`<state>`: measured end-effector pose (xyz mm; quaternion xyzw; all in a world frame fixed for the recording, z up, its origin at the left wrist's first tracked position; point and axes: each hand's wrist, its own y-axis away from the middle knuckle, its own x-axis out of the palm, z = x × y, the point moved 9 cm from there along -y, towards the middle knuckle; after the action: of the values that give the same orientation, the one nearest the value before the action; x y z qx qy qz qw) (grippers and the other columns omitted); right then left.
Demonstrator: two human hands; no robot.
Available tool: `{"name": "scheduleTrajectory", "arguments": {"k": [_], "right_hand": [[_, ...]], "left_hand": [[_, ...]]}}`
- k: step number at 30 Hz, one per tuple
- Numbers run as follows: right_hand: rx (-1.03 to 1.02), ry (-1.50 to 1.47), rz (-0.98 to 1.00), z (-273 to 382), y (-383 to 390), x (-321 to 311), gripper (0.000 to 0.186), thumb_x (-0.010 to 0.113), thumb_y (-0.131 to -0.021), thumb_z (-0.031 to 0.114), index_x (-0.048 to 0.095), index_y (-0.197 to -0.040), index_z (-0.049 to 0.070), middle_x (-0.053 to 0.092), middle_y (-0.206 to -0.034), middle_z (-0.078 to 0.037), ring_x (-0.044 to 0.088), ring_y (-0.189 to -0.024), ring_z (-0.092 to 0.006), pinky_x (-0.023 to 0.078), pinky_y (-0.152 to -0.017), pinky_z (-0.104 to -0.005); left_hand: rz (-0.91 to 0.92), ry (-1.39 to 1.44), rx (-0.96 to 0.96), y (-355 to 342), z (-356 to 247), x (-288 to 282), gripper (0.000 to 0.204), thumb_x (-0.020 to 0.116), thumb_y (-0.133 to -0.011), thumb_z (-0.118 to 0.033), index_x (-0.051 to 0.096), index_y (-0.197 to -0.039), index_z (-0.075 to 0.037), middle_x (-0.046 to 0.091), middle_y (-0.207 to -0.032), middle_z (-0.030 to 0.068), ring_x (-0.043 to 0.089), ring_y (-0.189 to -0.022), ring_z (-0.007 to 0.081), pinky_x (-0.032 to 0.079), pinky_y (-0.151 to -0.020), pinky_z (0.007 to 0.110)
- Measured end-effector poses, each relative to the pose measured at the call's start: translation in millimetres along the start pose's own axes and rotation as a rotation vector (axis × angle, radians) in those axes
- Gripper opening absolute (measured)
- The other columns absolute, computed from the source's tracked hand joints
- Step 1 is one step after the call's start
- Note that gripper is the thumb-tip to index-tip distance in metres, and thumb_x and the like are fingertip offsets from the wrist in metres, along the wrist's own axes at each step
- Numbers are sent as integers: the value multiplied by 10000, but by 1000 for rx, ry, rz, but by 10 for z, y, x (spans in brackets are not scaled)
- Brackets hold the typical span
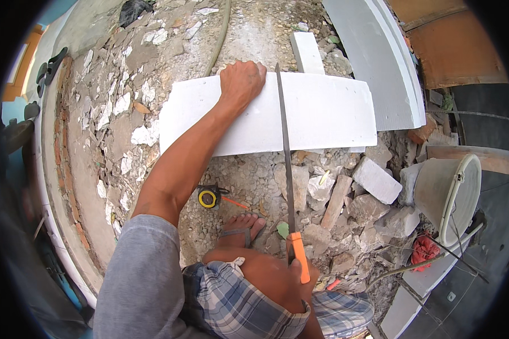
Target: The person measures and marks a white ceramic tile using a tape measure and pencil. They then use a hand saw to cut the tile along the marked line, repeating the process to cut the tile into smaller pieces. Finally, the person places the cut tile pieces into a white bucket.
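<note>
A long white lightweight concrete block (pixel 328 110) lies crosswise in front of me. My left hand (pixel 243 83) presses on it near its far edge, fingers curled over that edge. In my right hand (pixel 304 278), low in the view, is the orange handle of a hand saw (pixel 287 164). Its long dark blade runs away from me across the block, just right of my left hand, with the tip past the far edge. Whether the teeth have cut into the block cannot be made out.
A yellow-and-black tape measure (pixel 207 198) lies by my foot, beside an orange pencil-like stick (pixel 234 203). Broken stones (pixel 367 209) and a tipped whitish bucket (pixel 435 192) are at the right. A large pale slab (pixel 379 68) leans beyond the block. A hose (pixel 220 39) crosses the rubble.
</note>
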<state>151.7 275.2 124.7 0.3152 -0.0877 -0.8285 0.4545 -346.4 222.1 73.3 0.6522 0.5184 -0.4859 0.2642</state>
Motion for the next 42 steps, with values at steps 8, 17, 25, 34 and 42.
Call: {"name": "scheduleTrajectory", "arguments": {"k": [8, 17, 25, 34, 42], "right_hand": [[13, -129, 30, 510, -1002, 345, 325, 623, -1007, 257, 607, -826, -12, 487, -605, -71, 481, -553, -140, 398, -517, -357], [-100, 33, -25, -679, 373, -59, 365, 623, -1007, 261, 581, -770, -13, 516, -595, -86, 513, -512, -183, 392, -502, -393], [-59, -48, 9, -348, -300, 196, 379, 613, -1013, 298, 595, -788, -7, 487, -574, -73, 485, -501, -180, 403, -502, -380], [-91, -126, 33, -362, -659, 476, 335, 619, -996, 251, 596, -775, 0, 500, -581, -102, 526, -508, -211, 406, -501, -386], [-105, -144, 16, -688, -613, 464, 290, 654, -977, 229, 617, -809, -4, 538, -610, -104, 547, -521, -192, 450, -533, -382]], "left_hand": [[-22, 15, -2, -18, 10, 30, 513, 502, -969, -329, 740, -743, 65, 692, -752, 318, 707, -681, 471, 556, -690, 569], [-29, 21, 31, 38, -108, 81, 517, 496, -969, -335, 748, -771, 70, 706, -784, 315, 714, -708, 473, 570, -718, 564], [32, -5, 12, 47, 40, 153, 539, 479, -975, -347, 739, -805, 93, 714, -834, 321, 720, -770, 481, 564, -762, 569], [31, -51, 26, -33, 80, 77, 550, 474, -980, -370, 740, -826, 87, 707, -835, 331, 714, -786, 489, 554, -784, 574], [37, -132, 75, -107, -46, 173, 587, 478, -980, -429, 753, -852, 73, 714, -868, 333, 717, -837, 507, 556, -797, 567]]}}
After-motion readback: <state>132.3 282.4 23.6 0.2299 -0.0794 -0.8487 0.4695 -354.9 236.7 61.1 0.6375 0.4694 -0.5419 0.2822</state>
